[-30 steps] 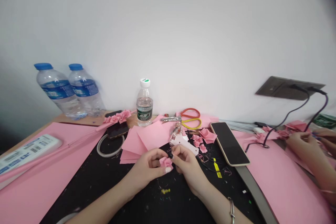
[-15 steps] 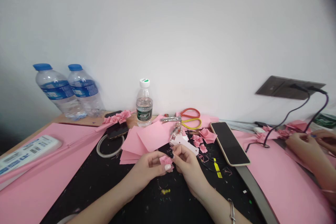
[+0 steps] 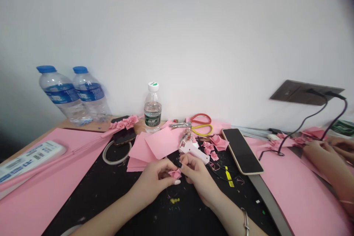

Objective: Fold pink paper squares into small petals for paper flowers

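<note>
A small folded pink paper flower [image 3: 174, 174] is pinched between my two hands, above the black mat [image 3: 155, 214]. My left hand [image 3: 157, 177] grips its left side with thumb and fingers. On the other side, the thumb and fingertips of my right hand [image 3: 193, 171] close on its right edge. Just beyond my hands lie square pink paper sheets [image 3: 163, 143] in a loose stack and a white glue gun [image 3: 195, 151]. Several finished-looking paper flowers [image 3: 219, 142] rest to the right of the glue gun.
Scissors [image 3: 201, 124] with red and yellow handles lie at the back by a small water bottle [image 3: 153, 112]. A phone [image 3: 242, 151] is at right, a tape roll [image 3: 106, 153] at left. Two large bottles [image 3: 62, 94] lean on the wall. Another person's hands [image 3: 322, 155] work at far right.
The paper flower has been tilted between my fingers and now shows more from the side. My hands stay almost in the same place.
</note>
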### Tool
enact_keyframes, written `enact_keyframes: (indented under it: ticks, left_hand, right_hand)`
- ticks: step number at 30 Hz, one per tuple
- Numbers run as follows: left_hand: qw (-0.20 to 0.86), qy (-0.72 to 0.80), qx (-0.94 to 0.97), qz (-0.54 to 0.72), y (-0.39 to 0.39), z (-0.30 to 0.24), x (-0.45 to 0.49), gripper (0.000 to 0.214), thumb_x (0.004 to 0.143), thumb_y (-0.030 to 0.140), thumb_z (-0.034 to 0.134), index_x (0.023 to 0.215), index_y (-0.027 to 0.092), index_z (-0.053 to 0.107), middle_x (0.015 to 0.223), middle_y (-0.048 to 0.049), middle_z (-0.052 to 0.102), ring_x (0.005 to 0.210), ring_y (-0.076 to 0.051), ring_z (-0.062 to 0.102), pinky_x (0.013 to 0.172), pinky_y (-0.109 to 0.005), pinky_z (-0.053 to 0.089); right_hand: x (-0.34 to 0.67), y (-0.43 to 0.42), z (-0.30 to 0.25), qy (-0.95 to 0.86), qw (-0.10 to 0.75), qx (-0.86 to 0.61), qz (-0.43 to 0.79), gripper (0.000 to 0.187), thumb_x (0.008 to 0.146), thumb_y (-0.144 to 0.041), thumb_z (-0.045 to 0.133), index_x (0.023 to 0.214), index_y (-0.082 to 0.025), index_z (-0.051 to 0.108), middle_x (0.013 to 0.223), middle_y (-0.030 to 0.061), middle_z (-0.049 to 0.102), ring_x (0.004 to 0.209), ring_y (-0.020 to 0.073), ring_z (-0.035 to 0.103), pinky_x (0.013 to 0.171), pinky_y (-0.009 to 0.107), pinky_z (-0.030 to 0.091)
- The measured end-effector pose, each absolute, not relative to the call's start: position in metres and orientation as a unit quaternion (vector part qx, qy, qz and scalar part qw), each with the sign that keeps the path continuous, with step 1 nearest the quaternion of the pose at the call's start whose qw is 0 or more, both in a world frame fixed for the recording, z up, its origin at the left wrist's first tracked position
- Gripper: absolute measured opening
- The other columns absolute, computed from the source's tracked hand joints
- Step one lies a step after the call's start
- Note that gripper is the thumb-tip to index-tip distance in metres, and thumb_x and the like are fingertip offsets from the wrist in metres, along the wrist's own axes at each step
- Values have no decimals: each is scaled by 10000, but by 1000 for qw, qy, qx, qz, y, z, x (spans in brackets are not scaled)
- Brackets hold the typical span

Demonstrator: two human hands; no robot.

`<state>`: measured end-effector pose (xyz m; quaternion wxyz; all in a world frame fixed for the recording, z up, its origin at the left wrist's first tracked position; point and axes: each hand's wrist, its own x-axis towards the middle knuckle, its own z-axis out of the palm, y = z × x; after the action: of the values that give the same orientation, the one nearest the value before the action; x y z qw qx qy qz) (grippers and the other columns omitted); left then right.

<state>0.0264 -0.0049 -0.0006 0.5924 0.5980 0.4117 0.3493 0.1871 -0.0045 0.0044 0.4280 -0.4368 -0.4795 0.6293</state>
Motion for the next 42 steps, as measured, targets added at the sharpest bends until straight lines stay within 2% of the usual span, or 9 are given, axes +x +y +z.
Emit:
enact_keyframes:
  ticks: [5,9,11,14,18,24,29,33,42]
  left_hand:
    - [547,432,634,335,-7,2,25,95,655,148,662,732,160,608,707,18,599,692,-145,540,623,-228,394]
    - [595,434,579,350,-7,0,27,184,634,157,684,732,174,529,661,39,605,635,-132,550,590,-221,396]
    - [614,428,560,355,-6,-2,28,214,629,164,692,723,175,500,676,29,626,648,-137,565,602,-227,405]
    - [609,434,553,367,-4,-6,27,230,631,179,699,729,177,491,676,27,634,650,-139,575,608,-229,408]
    - [588,450,553,382,-2,-8,25,224,645,208,694,737,179,492,673,24,638,662,-149,591,612,-232,413]
    - [587,446,566,370,-2,-6,24,197,662,233,681,729,177,505,712,2,654,720,-176,605,645,-258,435]
    - [542,454,602,371,-2,-8,23,160,676,265,666,701,171,539,666,20,610,649,-151,554,585,-229,400]
    - [535,449,615,366,-1,-10,22,141,688,271,655,699,171,556,690,11,611,679,-160,552,619,-236,414]
    - [555,450,597,365,-3,-9,24,159,671,230,667,709,181,520,686,16,625,681,-164,572,612,-237,416]
  right_hand:
    - [187,-3,2,-492,406,-450,625,201,710,-292,631,688,-179,466,695,-40,430,483,64,287,404,194,178]
    - [187,-5,-1,-627,465,-452,431,143,753,-154,561,645,-185,473,705,-8,480,642,130,458,555,241,354]
    - [188,-7,0,-698,459,-441,328,160,783,-98,512,652,-188,494,785,24,521,741,159,501,638,273,391]
    - [191,-9,5,-763,423,-409,268,177,830,-78,441,777,-202,557,909,61,555,850,182,529,741,316,428]
    - [196,-5,9,-791,394,-379,274,235,834,-65,422,923,-209,585,1014,76,553,953,189,527,822,333,445]
    - [200,2,8,-787,366,-382,317,263,786,-15,487,914,-205,616,1002,62,558,940,172,544,807,300,464]
    - [200,1,7,-805,362,-373,285,251,828,-61,474,956,-219,621,1019,67,572,972,179,540,845,324,455]
    - [201,0,6,-816,357,-370,265,248,850,-86,453,986,-220,611,1042,78,573,984,189,535,854,344,454]
    - [198,-1,6,-805,362,-369,291,240,820,-19,425,872,-191,585,977,63,536,926,168,534,806,302,448]
